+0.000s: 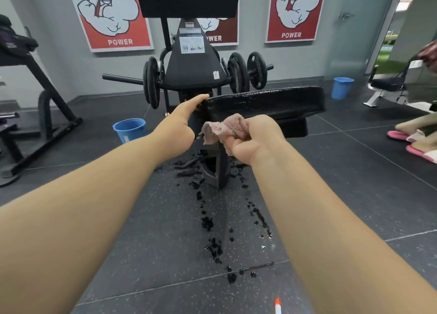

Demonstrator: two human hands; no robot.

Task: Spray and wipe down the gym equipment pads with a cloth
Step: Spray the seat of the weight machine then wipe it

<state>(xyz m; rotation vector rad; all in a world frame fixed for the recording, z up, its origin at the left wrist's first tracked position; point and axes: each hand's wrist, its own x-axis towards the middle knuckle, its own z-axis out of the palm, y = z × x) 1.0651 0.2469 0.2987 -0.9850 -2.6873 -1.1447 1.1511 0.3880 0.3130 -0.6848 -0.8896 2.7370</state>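
A wet black pad of a gym machine lies across the middle of the view, glistening on top. My left hand rests against the pad's left end, fingers straight. My right hand grips a bunched pink cloth just below the pad's front edge; I cannot tell whether the cloth touches the pad. A second, angled black pad stands behind it on the machine. A spray nozzle tip with an orange end shows at the bottom edge.
Dark wet drips spot the rubber floor under the pad. Blue buckets stand at left and back right. Weight plates hang on the machine. Another machine stands left; a person's pink slippers are at right.
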